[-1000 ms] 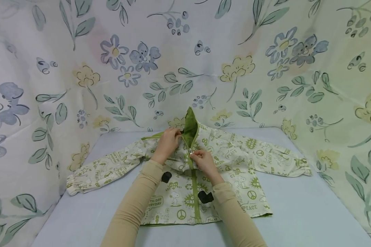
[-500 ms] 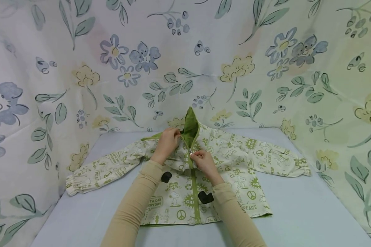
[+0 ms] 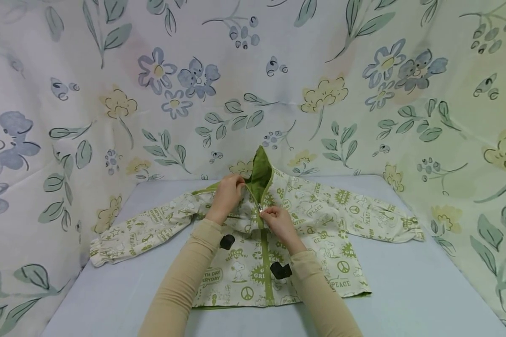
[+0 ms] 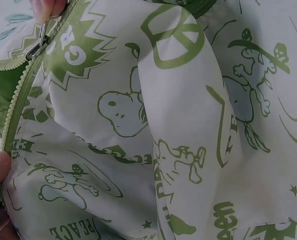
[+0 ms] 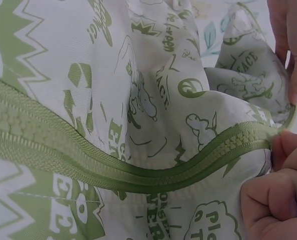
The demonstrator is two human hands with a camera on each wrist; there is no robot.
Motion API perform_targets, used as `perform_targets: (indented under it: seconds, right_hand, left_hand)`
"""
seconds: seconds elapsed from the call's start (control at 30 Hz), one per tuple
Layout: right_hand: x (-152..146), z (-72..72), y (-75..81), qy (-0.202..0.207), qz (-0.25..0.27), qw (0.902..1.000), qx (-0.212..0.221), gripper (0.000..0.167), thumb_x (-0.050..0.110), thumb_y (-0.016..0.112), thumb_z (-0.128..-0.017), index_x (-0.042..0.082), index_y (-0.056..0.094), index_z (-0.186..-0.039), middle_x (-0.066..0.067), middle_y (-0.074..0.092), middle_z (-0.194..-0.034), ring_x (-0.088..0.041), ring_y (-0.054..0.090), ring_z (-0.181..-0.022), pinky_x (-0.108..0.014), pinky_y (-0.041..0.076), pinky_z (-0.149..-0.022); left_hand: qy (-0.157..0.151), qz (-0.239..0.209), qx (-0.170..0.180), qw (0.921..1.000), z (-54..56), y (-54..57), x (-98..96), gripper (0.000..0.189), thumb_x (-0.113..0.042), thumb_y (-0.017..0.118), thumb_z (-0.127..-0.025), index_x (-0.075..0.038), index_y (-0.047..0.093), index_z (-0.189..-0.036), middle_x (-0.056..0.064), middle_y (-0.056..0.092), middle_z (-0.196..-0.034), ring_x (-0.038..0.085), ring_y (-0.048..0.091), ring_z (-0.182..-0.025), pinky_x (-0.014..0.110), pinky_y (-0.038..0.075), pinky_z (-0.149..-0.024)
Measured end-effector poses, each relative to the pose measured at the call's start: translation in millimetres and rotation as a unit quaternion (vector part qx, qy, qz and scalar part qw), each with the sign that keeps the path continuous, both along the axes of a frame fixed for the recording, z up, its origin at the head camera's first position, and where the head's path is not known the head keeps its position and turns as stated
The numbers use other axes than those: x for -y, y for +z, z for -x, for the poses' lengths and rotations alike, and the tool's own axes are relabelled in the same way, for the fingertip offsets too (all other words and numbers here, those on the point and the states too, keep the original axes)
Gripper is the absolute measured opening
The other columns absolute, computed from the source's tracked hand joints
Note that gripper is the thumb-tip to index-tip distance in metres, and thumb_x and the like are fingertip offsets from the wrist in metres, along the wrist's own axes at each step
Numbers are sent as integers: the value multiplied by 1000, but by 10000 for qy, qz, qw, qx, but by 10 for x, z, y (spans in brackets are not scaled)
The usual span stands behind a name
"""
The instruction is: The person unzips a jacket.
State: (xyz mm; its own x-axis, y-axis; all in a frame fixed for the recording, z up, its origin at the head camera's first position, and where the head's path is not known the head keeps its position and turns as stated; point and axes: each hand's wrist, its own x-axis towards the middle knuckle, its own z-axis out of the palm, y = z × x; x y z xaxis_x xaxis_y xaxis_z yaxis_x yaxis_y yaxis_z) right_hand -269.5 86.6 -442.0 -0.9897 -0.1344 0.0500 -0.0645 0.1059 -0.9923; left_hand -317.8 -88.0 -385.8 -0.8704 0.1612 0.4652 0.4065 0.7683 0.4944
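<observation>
A white jacket (image 3: pixel 320 224) printed with green cartoons and lettering lies front up, its green lining (image 3: pixel 260 173) showing at the raised, unzipped collar. My left hand (image 3: pixel 229 196) pinches the collar's zipper edge on the left side; its fingertips also appear at the lower left of the left wrist view. Lower down, my right hand (image 3: pixel 279 225) pinches the metal zipper pull (image 4: pixel 42 31), just below the slider (image 4: pixel 34 52). Beneath the slider the green zipper (image 5: pixel 138 177) is closed and bends in a wave in the right wrist view.
Both jacket sleeves (image 3: pixel 152 227) spread outward over the pale table (image 3: pixel 109 299). A floral curtain (image 3: pixel 236 70) hangs behind and along both sides. Below each wrist, a small black object (image 3: pixel 280 270) overlaps the jacket front in the head view.
</observation>
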Motion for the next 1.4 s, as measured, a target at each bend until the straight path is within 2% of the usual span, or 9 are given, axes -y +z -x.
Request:
perform_targets:
  seconds: [0.43,0.87,1.03,1.13,1.27,1.4]
  right_hand:
    - [0,-4,-19,-115,-142,9998,105,15,14,61,-91,1,67,-95,0,41,-50,-11,29,-40,-28,30,-39]
    - [-8,-30,-9,-86,47,9999,140,17,12,60,-91,-4,63,-97,0,44,-53,-10,33,-43,-31,32,-43]
    - [-14,-120,143,96,78,9999,94,20,8,57,-93,-11,60,-100,0,42,-53,-8,32,-42,-30,31,-42]
    - [-17,-120,127,64,56,9999,101,18,7,58,-92,-9,60,-99,0,41,-53,-8,30,-42,-30,30,-43]
    - [-27,-23,-38,-93,75,9999,48,13,9,61,-91,-4,63,-93,1,42,-53,-10,32,-44,-31,31,-44]
    - [-27,-16,-58,-134,189,9997,70,12,8,61,-90,-3,62,-91,1,41,-53,-11,31,-44,-30,30,-44]
  left_hand:
    - [118,-155,46,9998,3,21,10,12,-9,56,-94,-2,66,-95,9,59,-89,21,56,-80,31,49,-67]
    - [307,-197,-85,9993,5,19,10,12,-8,56,-94,-1,65,-97,10,59,-91,21,57,-78,30,49,-64]
    - [374,-262,-75,9989,7,30,12,12,-8,55,-94,-1,64,-98,10,59,-92,21,56,-80,30,49,-66]
    - [424,-270,-159,9986,12,33,18,11,-7,55,-94,-2,64,-97,10,59,-93,21,56,-81,30,49,-68]
    - [441,-249,-342,9981,25,35,21,9,-6,56,-93,-2,64,-96,11,60,-92,22,56,-81,30,49,-69]
    - [447,-214,-387,9980,28,38,23,9,-7,56,-93,-2,63,-96,11,60,-91,23,56,-81,30,49,-67]
